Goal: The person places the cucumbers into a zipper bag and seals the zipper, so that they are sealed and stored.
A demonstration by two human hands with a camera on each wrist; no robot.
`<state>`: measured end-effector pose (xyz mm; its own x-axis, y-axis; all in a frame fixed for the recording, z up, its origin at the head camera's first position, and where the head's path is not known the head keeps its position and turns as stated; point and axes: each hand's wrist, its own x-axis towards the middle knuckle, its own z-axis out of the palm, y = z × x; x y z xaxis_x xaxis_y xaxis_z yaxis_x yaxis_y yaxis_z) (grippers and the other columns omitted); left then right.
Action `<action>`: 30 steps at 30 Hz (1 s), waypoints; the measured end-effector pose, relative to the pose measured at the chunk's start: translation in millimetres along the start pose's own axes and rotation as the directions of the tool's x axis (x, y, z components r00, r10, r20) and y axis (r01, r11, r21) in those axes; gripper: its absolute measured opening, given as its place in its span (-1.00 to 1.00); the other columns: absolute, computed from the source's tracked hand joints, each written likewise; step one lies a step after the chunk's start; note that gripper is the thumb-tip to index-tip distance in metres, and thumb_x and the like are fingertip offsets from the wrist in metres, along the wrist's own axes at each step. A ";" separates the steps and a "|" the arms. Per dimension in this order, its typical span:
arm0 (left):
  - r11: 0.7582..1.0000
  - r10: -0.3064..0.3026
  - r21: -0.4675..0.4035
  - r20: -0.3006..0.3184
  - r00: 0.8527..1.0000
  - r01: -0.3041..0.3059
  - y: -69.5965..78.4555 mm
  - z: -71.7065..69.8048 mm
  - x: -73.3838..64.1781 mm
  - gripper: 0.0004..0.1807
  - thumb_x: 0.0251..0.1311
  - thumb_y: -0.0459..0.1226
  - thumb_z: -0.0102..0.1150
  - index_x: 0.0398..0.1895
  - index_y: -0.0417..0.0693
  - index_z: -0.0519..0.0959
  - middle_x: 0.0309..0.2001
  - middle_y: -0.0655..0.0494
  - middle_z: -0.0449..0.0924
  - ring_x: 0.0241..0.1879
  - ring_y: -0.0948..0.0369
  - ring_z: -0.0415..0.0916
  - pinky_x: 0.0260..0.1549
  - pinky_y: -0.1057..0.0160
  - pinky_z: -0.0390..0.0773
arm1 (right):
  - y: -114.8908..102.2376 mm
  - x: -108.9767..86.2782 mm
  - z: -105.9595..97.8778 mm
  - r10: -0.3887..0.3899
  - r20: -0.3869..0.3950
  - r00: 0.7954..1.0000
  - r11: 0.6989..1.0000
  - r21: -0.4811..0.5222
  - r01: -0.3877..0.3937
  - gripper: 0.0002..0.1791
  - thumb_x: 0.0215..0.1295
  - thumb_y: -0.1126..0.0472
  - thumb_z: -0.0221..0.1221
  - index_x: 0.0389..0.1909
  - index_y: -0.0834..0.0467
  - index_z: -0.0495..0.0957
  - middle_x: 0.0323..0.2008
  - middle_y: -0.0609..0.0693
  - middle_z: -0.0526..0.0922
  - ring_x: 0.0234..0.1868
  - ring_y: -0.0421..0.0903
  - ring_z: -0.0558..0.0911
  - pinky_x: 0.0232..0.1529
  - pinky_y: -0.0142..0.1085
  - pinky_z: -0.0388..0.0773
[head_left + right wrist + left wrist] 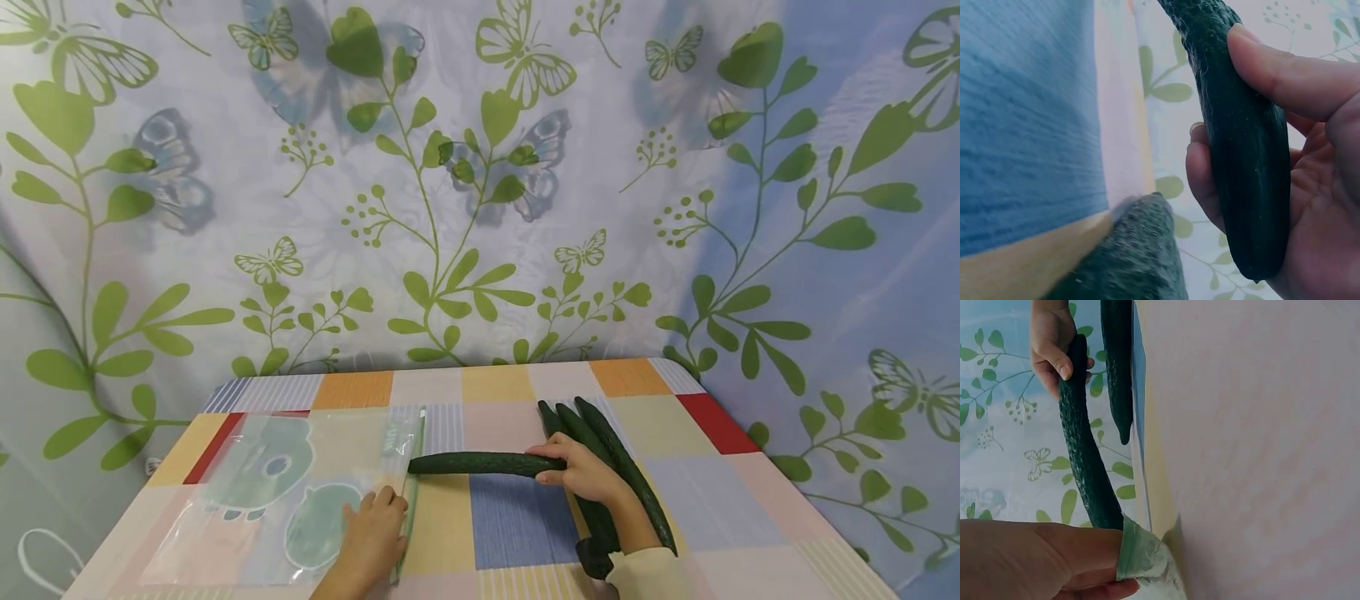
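My right hand (588, 473) grips a long dark green cucumber (480, 463) by its right end, thumb on one side and fingers curled round the other (1247, 169). The cucumber points left, its far tip right at the green zip edge of a clear zip bag (352, 450). That bag lies flat on the table and has pale green cartoon shapes printed on it. My left hand (372, 529) is on the bag near its mouth; in the left wrist view its fingers pinch the green-edged opening (1132, 553), which stands partly raised beside the cucumber.
Three more cucumbers (626, 467) lie side by side at the right, partly under my right hand and forearm. A patchwork cloth (757, 500) covers the table. Behind its back edge hangs a curtain (450, 208) with leaves and butterflies. A black device (595, 558) sits at my right wrist.
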<state>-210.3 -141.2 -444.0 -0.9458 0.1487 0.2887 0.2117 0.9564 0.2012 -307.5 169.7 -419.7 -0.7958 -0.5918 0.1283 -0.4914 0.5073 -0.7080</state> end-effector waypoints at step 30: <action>0.994 0.112 0.035 -0.363 0.925 -0.107 -0.3 -10.3 4.8 -0.62 -0.37 -0.43 0.22 -0.29 -0.22 0.61 -0.36 0.03 0.44 -0.53 0.14 0.41 -0.68 0.29 0.40 | 13.0 4.7 10.9 0.066 0.028 0.997 0.997 -0.052 -0.065 -0.45 0.14 0.10 0.17 0.14 0.26 0.42 -0.24 -0.02 0.40 -0.32 -0.22 0.34 -0.35 -0.39 0.33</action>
<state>-212.4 -143.3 -433.1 -0.7616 0.1536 0.6296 0.3028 0.9433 0.1362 -313.8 166.8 -435.9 -0.8165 -0.5740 0.0619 -0.4565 0.5763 -0.6779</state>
